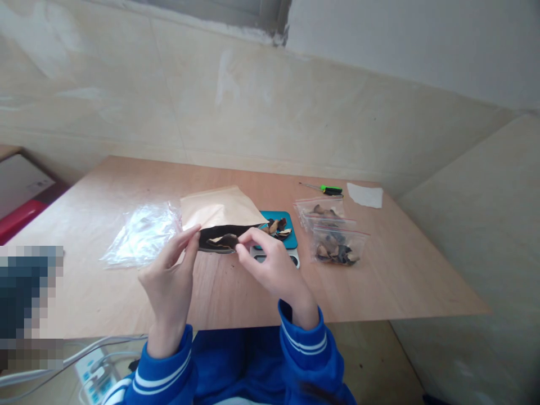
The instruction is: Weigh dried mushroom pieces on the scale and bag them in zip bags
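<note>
From the head view, the left hand [169, 275] is half closed, its fingers and thumb pinching the left edge of a kraft paper bag [219, 211] with a black lining. The bag is held up over the wooden table [236, 185], its mouth open towards the person. The right hand [274, 264] is also bent inward, its fingertips [243, 251] pinched at the bag's mouth on a curled, dark-and-tan dried piece [225, 242]. Just beyond the bag, more dried pieces [276, 226] lie on the blue pad [287, 236] of a flat scale [274, 256]. To the right, two zip bags [335, 247] holding similar pieces lie overlapping. Further away are a green-handled screwdriver [331, 189] and a white paper sheet [365, 195]. A crumpled clear plastic bag [141, 236] lies left of the hands. Blue striped sleeves [304, 337] cover both wrists.
</note>
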The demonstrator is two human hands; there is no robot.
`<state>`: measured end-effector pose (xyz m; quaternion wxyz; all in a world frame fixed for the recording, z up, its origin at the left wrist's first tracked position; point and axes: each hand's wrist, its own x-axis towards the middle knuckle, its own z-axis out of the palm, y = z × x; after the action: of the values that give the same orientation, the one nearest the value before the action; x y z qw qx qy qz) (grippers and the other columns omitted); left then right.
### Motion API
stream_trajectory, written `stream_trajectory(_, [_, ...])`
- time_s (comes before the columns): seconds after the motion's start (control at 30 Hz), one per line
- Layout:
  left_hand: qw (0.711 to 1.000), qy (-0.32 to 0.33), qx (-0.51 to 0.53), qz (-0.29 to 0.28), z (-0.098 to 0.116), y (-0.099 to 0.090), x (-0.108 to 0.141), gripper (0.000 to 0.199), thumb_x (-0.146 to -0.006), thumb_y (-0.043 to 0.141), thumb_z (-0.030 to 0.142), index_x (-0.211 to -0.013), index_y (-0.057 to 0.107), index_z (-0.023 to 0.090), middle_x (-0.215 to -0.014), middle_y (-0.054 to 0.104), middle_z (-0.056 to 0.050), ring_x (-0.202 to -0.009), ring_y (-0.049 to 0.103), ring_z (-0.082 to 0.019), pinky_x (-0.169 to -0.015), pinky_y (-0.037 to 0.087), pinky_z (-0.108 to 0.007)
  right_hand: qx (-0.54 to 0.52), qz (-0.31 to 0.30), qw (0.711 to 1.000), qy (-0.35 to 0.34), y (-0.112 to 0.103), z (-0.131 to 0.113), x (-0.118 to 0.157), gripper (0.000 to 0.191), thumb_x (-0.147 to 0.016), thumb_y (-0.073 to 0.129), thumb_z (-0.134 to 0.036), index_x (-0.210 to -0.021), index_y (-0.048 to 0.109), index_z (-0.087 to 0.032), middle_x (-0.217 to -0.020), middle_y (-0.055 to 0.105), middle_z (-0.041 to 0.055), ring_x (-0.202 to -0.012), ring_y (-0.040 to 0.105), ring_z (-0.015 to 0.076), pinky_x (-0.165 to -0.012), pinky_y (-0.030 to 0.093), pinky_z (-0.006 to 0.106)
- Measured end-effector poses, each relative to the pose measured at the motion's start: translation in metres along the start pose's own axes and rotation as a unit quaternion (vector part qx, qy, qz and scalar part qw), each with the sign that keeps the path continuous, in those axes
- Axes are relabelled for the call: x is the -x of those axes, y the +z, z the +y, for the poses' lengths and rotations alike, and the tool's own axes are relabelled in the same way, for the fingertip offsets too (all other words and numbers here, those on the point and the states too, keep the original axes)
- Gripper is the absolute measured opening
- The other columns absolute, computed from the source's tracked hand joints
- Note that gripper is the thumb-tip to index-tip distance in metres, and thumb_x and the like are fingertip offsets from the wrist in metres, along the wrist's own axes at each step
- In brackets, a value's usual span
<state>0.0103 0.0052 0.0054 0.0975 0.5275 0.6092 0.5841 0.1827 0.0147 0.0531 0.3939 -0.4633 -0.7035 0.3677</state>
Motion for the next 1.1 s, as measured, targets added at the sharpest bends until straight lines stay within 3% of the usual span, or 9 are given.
stream_trajectory(0.17, [0.999,-0.019,0.010,0.031,0.005,0.000,-0.007,0.019,-0.089,0.067,0.034,-0.105,0.074,0.028,-0.105,0.077,0.001,-0.098,0.074,-0.020,-0.094,0.057,-0.033,-0.040,0.086,0.995,0.033,-0.049,0.033,-0.003,0.019,-0.091,0.050,-0.038,-0.083,0.053,-0.021,-0.078,0.064,-0.0004,-0.073,0.061,0.0140,-0.073,0.048,0.027])
stream_trajectory(0.27, [0.999,-0.028,0.001,0.038,0.006,0.001,-0.010,0.020,-0.089,0.067,0.035,-0.106,0.074,0.027,-0.102,0.077,0.001,-0.097,0.074,-0.020,-0.094,0.057,-0.034,0.060,0.119,0.989,0.064,-0.078,0.069,-0.024,0.019,-0.089,0.049,-0.037,-0.079,0.051,-0.021,-0.075,0.060,-0.0006,-0.072,0.057,0.0149,-0.068,0.044,0.026])
stream_trajectory(0.37, [0.998,-0.031,0.005,0.045,0.006,0.003,-0.017,0.020,-0.089,0.067,0.034,-0.105,0.075,0.026,-0.097,0.077,-0.001,-0.093,0.074,-0.019,-0.091,0.058,-0.034,0.211,0.081,0.966,0.126,-0.094,0.101,-0.051,0.014,-0.087,0.044,-0.026,-0.076,0.050,-0.020,-0.075,0.058,-0.0008,-0.075,0.055,0.0145,-0.069,0.042,0.025])
stream_trajectory(0.53, [0.998,-0.038,0.021,0.052,0.016,0.004,-0.045,0.020,-0.085,0.069,0.030,-0.100,0.076,0.020,-0.088,0.077,-0.004,-0.082,0.075,-0.017,-0.079,0.059,-0.028,0.286,0.012,0.942,0.175,-0.093,0.128,-0.085,0.021,-0.086,0.049,-0.022,-0.066,0.051,-0.018,-0.067,0.057,-0.0013,-0.066,0.050,0.0127,-0.062,0.036,0.022])
stream_trajectory(0.73, [0.998,-0.030,-0.021,0.059,0.025,0.008,-0.102,0.021,-0.082,0.069,0.027,-0.096,0.078,0.015,-0.083,0.077,-0.007,-0.078,0.074,-0.018,-0.075,0.058,-0.029,0.357,-0.050,0.910,0.206,-0.086,0.132,-0.092,0.028,-0.087,0.053,-0.023,-0.061,0.060,-0.016,-0.062,0.063,0.0047,-0.063,0.055,0.0162,-0.059,0.034,0.026])
stream_trajectory(0.83, [0.998,-0.013,-0.025,0.058,0.018,0.016,-0.129,0.026,-0.080,0.071,0.030,-0.096,0.077,0.011,-0.083,0.077,-0.010,-0.077,0.072,-0.019,-0.075,0.056,-0.031,0.388,-0.057,0.896,0.207,-0.086,0.130,-0.092,0.028,-0.086,0.054,-0.020,-0.062,0.065,-0.014,-0.068,0.069,0.0101,-0.069,0.061,0.0198,-0.065,0.039,0.027])
stream_trajectory(0.93, [1.000,-0.015,-0.012,0.020,0.010,0.030,-0.149,0.037,-0.082,0.070,0.036,-0.101,0.075,0.005,-0.089,0.077,-0.012,-0.078,0.070,-0.018,-0.076,0.053,-0.031,0.409,-0.051,0.889,0.201,-0.087,0.129,-0.092,0.022,-0.084,0.056,-0.017,-0.068,0.069,-0.012,-0.078,0.073,0.0148,-0.077,0.065,0.0229,-0.071,0.042,0.029])
stream_trajectory(1.1, [0.999,-0.018,-0.042,0.019,0.006,0.053,-0.160,0.041,-0.099,0.047,0.040,-0.107,0.068,0.006,-0.099,0.073,-0.012,-0.092,0.066,-0.018,-0.090,0.048,-0.035,0.414,-0.020,0.892,0.181,-0.089,0.127,-0.087,0.018,-0.085,0.054,-0.013,-0.079,0.071,-0.011,-0.089,0.073,0.0166,-0.084,0.066,0.0236,-0.076,0.045,0.029])
